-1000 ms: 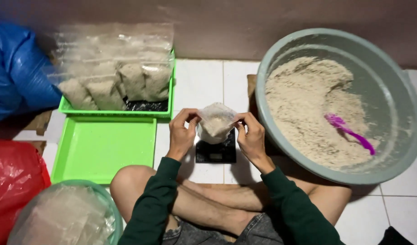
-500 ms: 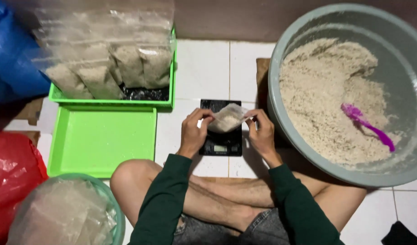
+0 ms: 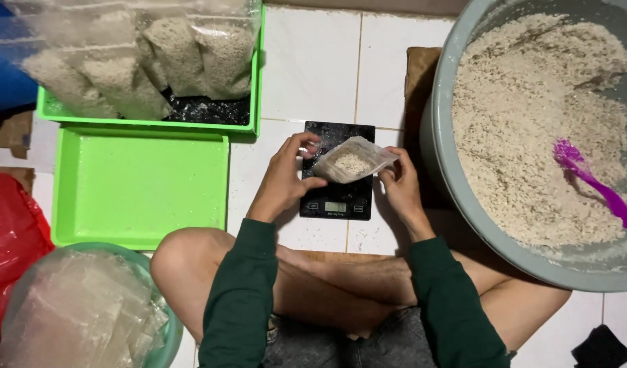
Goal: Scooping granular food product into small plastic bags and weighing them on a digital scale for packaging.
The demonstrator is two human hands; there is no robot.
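Bag [image 3: 353, 161] of pale grain sits between our two hands, just above the black scale [image 3: 337, 197] on the tiled floor [image 3: 313, 65]. Our left hand [image 3: 285, 178] pinches its left edge, and our right hand [image 3: 397, 185] pinches its right edge, fingers curled shut on it. We seem to be weighing it. Setting it flat on the scale needs a gentle, level touch. The big grey bowl [image 3: 441, 170] of grain sits at our right.
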